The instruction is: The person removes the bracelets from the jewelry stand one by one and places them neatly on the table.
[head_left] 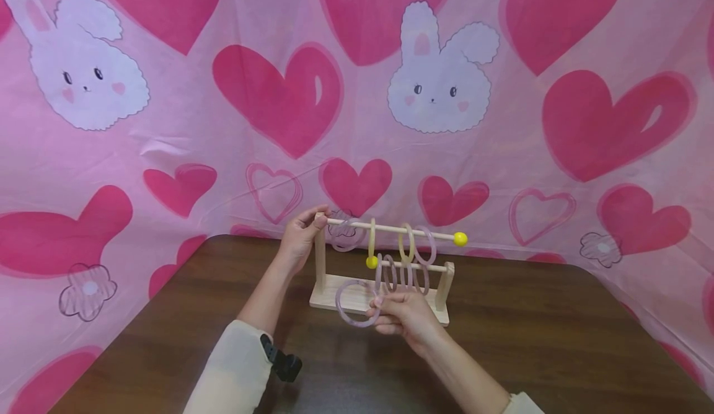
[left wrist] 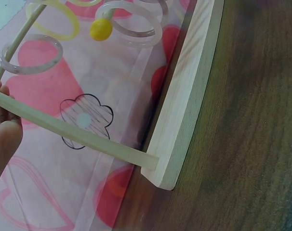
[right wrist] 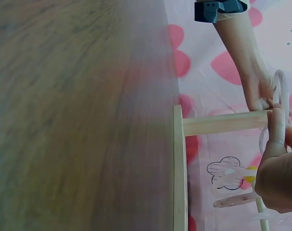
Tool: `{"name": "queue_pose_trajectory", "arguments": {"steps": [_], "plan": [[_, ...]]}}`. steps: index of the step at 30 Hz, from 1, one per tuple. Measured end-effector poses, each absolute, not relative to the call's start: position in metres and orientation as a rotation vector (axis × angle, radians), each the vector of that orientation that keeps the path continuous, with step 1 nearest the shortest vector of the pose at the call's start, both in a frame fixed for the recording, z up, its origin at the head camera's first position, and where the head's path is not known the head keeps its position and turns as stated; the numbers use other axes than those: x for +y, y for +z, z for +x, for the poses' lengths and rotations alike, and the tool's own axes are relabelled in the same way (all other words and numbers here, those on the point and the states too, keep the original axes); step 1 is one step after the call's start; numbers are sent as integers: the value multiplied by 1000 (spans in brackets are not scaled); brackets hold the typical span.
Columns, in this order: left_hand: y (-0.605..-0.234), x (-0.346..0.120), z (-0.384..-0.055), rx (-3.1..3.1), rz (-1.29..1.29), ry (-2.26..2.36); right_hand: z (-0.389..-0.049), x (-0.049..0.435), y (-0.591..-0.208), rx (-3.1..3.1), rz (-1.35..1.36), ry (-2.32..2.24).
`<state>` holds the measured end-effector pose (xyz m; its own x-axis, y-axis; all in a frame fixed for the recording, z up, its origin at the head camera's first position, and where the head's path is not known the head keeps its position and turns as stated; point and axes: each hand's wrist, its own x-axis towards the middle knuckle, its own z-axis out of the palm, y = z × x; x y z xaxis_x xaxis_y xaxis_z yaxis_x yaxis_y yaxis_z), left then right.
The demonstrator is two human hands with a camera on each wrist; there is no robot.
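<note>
My right hand pinches a pale purple bangle between thumb and fingers, in front of a two-tier wooden bangle stand. In the right wrist view this held bangle appears nearly edge-on. My left hand grips the top of the stand's tall left post, where the upper rod joins it. On that rod hang purple and yellow bangles, spaced apart. The lower rod carries several purple bangles, partly hidden behind the right hand.
A yellow ball caps the upper rod's right end, and another yellow ball caps the lower rod's left end. The stand's base rests on a dark wooden table. Behind it hangs a pink cloth with hearts and rabbits.
</note>
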<state>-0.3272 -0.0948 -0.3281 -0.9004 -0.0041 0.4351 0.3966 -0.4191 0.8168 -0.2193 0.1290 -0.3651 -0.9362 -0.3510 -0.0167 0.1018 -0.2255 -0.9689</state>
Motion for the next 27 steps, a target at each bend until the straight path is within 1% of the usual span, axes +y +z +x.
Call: {"name": "queue_pose_trajectory", "arguments": {"steps": [12,27], "plan": [[-328,-95,-327,-1538,-541,-2390,-220,125,-366,1802,-276,-2166],[-326,-94,-326,-1549,-538,-2390,-218,114,-381,1866,-303,-1987]]}}
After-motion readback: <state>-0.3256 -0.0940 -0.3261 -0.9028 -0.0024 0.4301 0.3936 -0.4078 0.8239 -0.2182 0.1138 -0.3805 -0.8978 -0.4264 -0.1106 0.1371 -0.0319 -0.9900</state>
